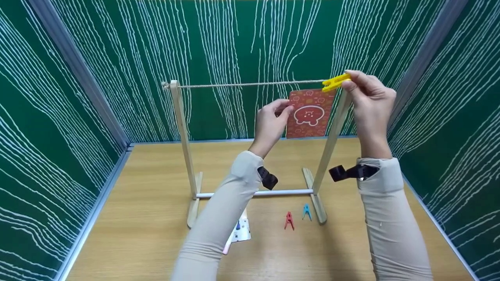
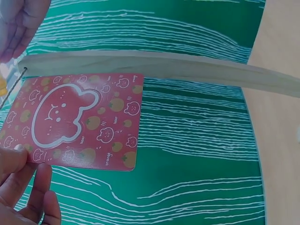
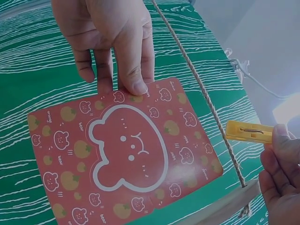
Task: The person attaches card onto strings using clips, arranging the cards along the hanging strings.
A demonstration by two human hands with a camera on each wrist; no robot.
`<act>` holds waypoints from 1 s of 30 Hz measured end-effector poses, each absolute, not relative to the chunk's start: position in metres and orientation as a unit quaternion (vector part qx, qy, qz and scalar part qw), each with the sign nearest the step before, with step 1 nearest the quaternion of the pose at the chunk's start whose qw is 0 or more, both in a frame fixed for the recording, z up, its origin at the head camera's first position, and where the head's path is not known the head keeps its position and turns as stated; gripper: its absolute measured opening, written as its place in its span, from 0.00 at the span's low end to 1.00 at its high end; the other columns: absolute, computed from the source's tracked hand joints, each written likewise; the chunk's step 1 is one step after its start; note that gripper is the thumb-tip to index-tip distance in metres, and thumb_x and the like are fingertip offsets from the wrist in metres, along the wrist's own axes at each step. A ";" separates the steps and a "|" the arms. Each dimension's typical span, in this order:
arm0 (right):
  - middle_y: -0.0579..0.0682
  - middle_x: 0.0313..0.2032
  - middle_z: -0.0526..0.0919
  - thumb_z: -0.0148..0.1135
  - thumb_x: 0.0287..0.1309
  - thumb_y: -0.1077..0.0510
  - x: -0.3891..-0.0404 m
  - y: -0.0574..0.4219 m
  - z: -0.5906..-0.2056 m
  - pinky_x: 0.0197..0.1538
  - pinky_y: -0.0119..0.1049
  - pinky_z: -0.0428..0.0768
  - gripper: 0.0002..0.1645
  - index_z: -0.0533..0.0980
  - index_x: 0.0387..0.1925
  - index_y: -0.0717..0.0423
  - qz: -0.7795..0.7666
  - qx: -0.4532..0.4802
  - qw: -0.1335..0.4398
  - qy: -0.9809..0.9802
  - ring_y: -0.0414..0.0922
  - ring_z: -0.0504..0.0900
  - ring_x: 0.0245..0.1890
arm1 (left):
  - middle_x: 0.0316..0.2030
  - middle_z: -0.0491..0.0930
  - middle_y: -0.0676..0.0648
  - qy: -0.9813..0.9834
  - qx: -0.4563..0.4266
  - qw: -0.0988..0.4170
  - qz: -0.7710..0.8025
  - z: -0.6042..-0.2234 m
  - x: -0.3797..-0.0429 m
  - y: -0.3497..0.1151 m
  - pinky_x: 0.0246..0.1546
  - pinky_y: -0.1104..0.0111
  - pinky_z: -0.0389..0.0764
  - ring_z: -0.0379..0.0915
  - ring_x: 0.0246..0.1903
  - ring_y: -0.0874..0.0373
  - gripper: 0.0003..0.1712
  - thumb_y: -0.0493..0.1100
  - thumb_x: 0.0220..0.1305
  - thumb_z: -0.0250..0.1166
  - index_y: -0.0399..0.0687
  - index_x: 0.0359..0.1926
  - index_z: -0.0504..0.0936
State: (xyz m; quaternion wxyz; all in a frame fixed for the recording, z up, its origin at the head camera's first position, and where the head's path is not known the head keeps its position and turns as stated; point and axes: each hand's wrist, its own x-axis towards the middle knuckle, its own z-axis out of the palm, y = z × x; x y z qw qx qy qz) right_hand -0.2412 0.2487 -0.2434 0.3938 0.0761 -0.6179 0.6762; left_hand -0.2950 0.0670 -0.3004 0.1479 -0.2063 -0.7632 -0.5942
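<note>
A red card (image 1: 308,127) with a white-outlined bear face and small orange fruits hangs upright from my left hand (image 1: 271,123), which pinches its left edge between thumb and fingers. The card's top edge lies just below the twine (image 1: 242,84), near the right post (image 1: 338,121). My right hand (image 1: 371,95) pinches a yellow clothespin (image 1: 335,82) by its handle end. In the right wrist view, the tip of the yellow clothespin (image 3: 248,131) is right at the twine (image 3: 206,96), while the card (image 3: 131,154) shows beside the line.
The twine runs between two wooden posts, with a white bar (image 1: 285,192) low between them. On the table lie a red clothespin (image 1: 289,221), a blue clothespin (image 1: 307,212) and a white patterned card (image 1: 243,231), partly behind my left sleeve. Green panels (image 1: 234,47) stand around the table.
</note>
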 end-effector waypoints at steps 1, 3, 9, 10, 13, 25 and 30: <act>0.49 0.37 0.84 0.69 0.50 0.63 -0.241 0.249 -0.242 0.49 0.24 0.79 0.12 0.85 0.40 0.60 0.676 0.075 0.394 -0.618 0.44 0.77 0.40 | 0.42 0.84 0.46 -0.762 -0.207 0.149 -0.595 -0.300 -0.295 0.068 0.43 0.77 0.79 0.77 0.39 0.60 0.13 0.42 0.67 0.60 0.44 0.49 0.82; 0.49 0.37 0.84 0.69 0.50 0.63 -0.243 0.249 -0.239 0.49 0.24 0.79 0.12 0.85 0.39 0.60 0.676 0.073 0.395 -0.618 0.44 0.78 0.40 | 0.42 0.84 0.46 -0.760 -0.207 0.152 -0.597 -0.299 -0.296 0.068 0.42 0.77 0.79 0.78 0.39 0.60 0.13 0.41 0.67 0.60 0.44 0.49 0.82; 0.47 0.37 0.84 0.68 0.51 0.62 -0.247 0.250 -0.234 0.49 0.25 0.79 0.12 0.85 0.40 0.59 0.662 0.067 0.401 -0.630 0.43 0.78 0.41 | 0.42 0.84 0.46 -0.758 -0.207 0.154 -0.599 -0.295 -0.299 0.070 0.41 0.77 0.79 0.77 0.38 0.60 0.13 0.41 0.66 0.60 0.44 0.49 0.83; 0.47 0.38 0.84 0.68 0.52 0.62 -0.247 0.249 -0.233 0.50 0.25 0.79 0.12 0.85 0.40 0.58 0.656 0.064 0.401 -0.636 0.43 0.78 0.41 | 0.41 0.85 0.46 -0.758 -0.206 0.156 -0.599 -0.294 -0.299 0.070 0.41 0.78 0.79 0.77 0.38 0.61 0.12 0.41 0.66 0.60 0.44 0.49 0.83; 0.45 0.37 0.84 0.67 0.53 0.61 -0.246 0.246 -0.228 0.50 0.25 0.79 0.12 0.85 0.41 0.57 0.629 0.057 0.404 -0.662 0.42 0.78 0.41 | 0.40 0.85 0.46 -0.760 -0.203 0.164 -0.596 -0.292 -0.299 0.071 0.39 0.78 0.79 0.78 0.37 0.61 0.12 0.41 0.66 0.61 0.44 0.48 0.83; 0.40 0.37 0.83 0.65 0.55 0.61 -0.252 0.245 -0.227 0.49 0.23 0.78 0.13 0.84 0.43 0.58 0.571 0.055 0.393 -0.719 0.39 0.79 0.41 | 0.40 0.85 0.47 -0.762 -0.202 0.162 -0.594 -0.288 -0.298 0.073 0.39 0.78 0.79 0.77 0.36 0.62 0.13 0.42 0.67 0.60 0.45 0.49 0.83; 0.40 0.38 0.82 0.64 0.57 0.60 -0.255 0.245 -0.228 0.50 0.23 0.78 0.13 0.84 0.44 0.57 0.549 0.058 0.393 -0.736 0.39 0.79 0.42 | 0.41 0.85 0.48 -0.757 -0.202 0.157 -0.602 -0.286 -0.297 0.073 0.40 0.77 0.79 0.77 0.37 0.62 0.13 0.41 0.67 0.60 0.45 0.50 0.83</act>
